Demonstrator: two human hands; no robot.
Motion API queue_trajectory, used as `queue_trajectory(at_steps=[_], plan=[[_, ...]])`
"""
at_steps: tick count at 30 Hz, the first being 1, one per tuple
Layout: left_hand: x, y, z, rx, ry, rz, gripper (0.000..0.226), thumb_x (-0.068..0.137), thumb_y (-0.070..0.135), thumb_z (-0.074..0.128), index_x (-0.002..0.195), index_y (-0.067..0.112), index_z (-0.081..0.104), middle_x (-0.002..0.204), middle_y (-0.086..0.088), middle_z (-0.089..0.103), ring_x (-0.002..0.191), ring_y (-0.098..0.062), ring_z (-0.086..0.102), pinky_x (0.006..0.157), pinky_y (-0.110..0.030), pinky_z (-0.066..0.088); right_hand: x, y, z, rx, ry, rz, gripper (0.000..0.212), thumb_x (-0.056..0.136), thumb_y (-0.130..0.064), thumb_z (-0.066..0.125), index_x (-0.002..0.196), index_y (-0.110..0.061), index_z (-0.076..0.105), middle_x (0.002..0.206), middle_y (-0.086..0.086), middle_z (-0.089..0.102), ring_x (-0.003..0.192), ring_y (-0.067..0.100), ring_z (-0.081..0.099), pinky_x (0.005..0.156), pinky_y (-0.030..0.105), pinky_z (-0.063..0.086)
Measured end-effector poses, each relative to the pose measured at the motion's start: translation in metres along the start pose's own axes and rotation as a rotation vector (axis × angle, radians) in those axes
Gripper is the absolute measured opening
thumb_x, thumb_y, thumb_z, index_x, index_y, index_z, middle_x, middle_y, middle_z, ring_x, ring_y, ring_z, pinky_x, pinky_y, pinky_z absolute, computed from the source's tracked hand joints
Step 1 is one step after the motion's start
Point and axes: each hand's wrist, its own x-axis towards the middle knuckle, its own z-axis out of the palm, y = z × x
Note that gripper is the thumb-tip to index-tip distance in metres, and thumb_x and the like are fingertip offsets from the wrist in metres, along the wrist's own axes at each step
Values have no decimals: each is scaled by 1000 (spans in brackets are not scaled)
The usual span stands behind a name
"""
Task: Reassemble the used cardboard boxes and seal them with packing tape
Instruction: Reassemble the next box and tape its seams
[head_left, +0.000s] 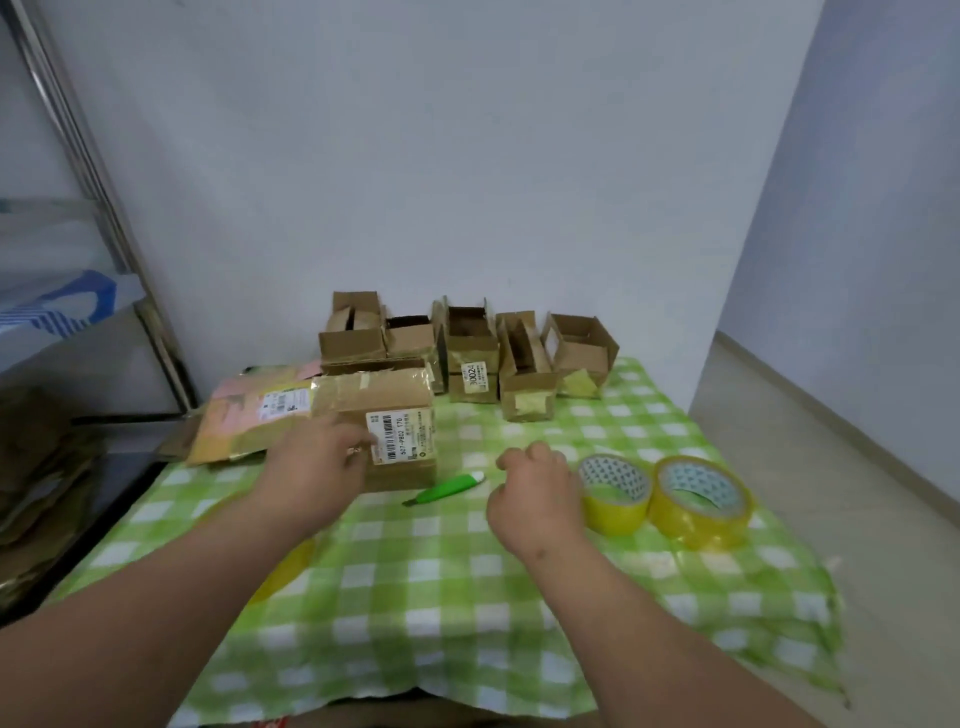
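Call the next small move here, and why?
Probably move the right hand rightward onto the nearer tape roll and pick it up. The left hand already rests on the closed labelled box, the right hand is curled beside the roll holding nothing visible, and the green utility knife lies unused between them.

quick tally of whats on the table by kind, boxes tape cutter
open boxes at the back: 5
closed box by the left hand: 1
flattened cardboard: 1 pile
tape rolls: 2
green cutter: 1
total: 10
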Motion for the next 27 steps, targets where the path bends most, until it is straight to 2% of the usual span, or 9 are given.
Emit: queue_trajectory(at_steps=[4,9,12,17,20,21,23,25,27], plan=[[2,41,14,-89,-106,105,29,97,21,55,123,24,68,123,4,62,114,-19,58,100,-38,45,3,44,-4,-227,-64,283,58,84,-22,47,139,-9,39,142,11,40,136,31,31,119,45,16],[9,65,25,-254,-217,43,29,99,20,54,124,22,67,124,6,61,105,-12,58,92,-24,46,3,62,-14,-264,-153,283,41,85,-11,45,119,-25,62,123,3,64,131,27,45,120,53,6],[16,73,25,-360,-260,21,35,98,19,57,132,27,61,124,8,59,99,-7,57,89,-23,46,10,56,-16,-90,-111,198,39,90,-20,49,126,-32,56,126,-4,61,133,20,43,117,49,9],[21,79,23,-513,-331,21,60,94,21,63,148,36,41,138,5,49,123,-9,50,98,-29,48,13,38,-17,242,-63,52,18,91,-30,58,108,-35,62,104,-11,62,116,14,51,111,39,19],[20,76,19,-590,-350,6,67,91,21,67,149,36,38,143,9,47,124,-7,48,85,-24,51,11,22,-24,375,-73,-27,16,91,-28,62,89,-44,59,84,-14,61,96,13,52,104,37,30],[18,76,16,-630,-349,-12,65,90,23,69,148,34,41,141,11,49,120,-7,50,79,-23,51,10,17,-27,408,-90,-44,21,90,-27,63,83,-45,57,79,-15,60,93,13,52,102,37,33],[17,74,12,-693,-307,-60,53,89,26,72,137,33,53,132,10,57,110,-11,58,81,-31,56,10,12,-29,467,-119,-67,20,89,-25,64,83,-43,60,74,-13,58,90,15,53,100,40,37],[18,72,8,-677,-239,-92,27,89,27,72,114,33,66,111,3,68,97,-18,66,84,-44,58,10,7,-28,514,-146,-81,10,88,-24,65,91,-33,66,75,-9,59,90,18,54,99,42,39],[19,70,1,-617,-162,-83,5,90,25,70,89,30,68,90,2,69,85,-20,67,81,-44,58,10,3,-26,520,-164,-105,13,83,-34,64,95,-29,66,80,-6,61,95,23,54,97,44,41]])
